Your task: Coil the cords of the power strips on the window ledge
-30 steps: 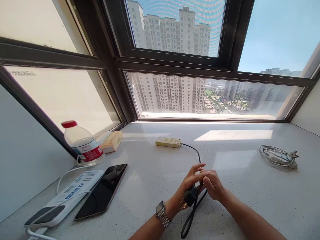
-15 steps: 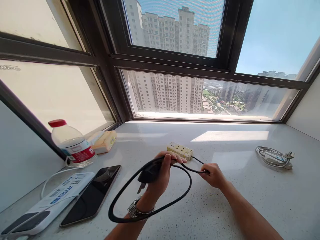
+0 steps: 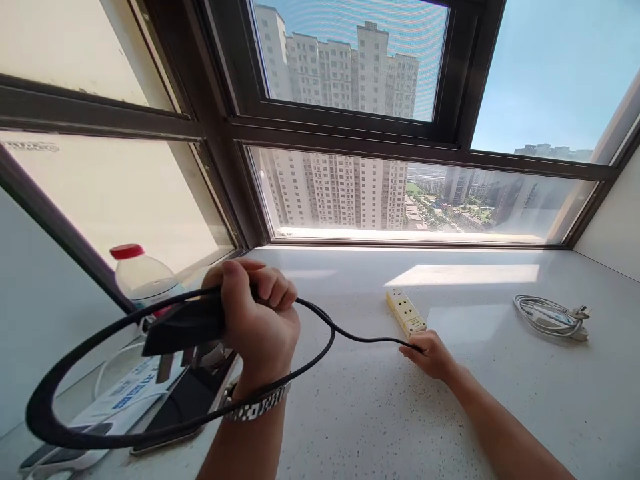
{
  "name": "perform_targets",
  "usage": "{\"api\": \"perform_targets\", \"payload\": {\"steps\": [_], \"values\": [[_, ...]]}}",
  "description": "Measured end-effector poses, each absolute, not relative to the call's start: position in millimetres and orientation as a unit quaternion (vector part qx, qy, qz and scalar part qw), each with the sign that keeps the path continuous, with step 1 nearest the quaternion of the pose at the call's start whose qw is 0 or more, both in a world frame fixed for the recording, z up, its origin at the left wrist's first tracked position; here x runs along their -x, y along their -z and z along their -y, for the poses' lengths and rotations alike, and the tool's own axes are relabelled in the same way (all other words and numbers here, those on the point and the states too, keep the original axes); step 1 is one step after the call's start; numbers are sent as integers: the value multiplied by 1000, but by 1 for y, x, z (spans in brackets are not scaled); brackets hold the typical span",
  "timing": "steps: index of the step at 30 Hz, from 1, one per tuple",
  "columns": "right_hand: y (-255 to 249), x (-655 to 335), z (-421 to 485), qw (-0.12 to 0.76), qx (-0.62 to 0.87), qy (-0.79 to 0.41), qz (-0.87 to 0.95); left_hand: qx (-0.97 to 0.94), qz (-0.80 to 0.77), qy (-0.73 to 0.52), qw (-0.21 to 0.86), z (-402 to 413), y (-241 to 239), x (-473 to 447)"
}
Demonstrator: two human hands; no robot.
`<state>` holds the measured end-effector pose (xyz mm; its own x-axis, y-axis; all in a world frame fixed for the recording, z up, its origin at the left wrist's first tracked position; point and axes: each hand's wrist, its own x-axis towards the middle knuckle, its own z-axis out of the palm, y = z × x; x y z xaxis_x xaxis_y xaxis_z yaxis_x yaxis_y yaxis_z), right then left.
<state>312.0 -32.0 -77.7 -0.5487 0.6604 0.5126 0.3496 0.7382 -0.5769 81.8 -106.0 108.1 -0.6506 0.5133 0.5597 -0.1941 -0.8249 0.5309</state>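
My left hand (image 3: 257, 320) is raised close to the camera, fist closed round a black power cord (image 3: 320, 327) and its black plug (image 3: 183, 325). The cord makes a wide loop hanging down past my wrist, which wears a metal watch (image 3: 253, 405). From the fist the cord runs right to my right hand (image 3: 430, 353), which rests on the white stone sill (image 3: 380, 413) and pinches the cord just in front of a yellow power strip (image 3: 406, 312).
A coiled white cable with plug (image 3: 550, 317) lies at the right. At the left stand a red-capped water bottle (image 3: 140, 277), a black phone (image 3: 185, 403) and a white device with blue print (image 3: 125, 397). Dark window frames close off the back.
My left hand has lifted up and to the left with the plug, widening the cord loop. The power strip has been dragged nearer and turned end-on toward my right hand.
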Motion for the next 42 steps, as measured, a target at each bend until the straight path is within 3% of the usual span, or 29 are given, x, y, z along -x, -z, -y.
{"api": "perform_targets", "payload": {"steps": [6, 15, 28, 42], "values": [[72, -298, 53, 337, 244, -249, 875, -416, -191, -856, 241, 102, -106, -86], [81, -294, 52, 416, 292, -222, 832, -476, -171, -769, 390, 94, -95, -106], [64, -308, 50, 563, 356, -243, 706, -514, -159, -805, 249, 92, -94, -105], [63, -307, 53, 565, 359, -276, 690, -629, -126, -706, 300, 93, -71, -130]]}}
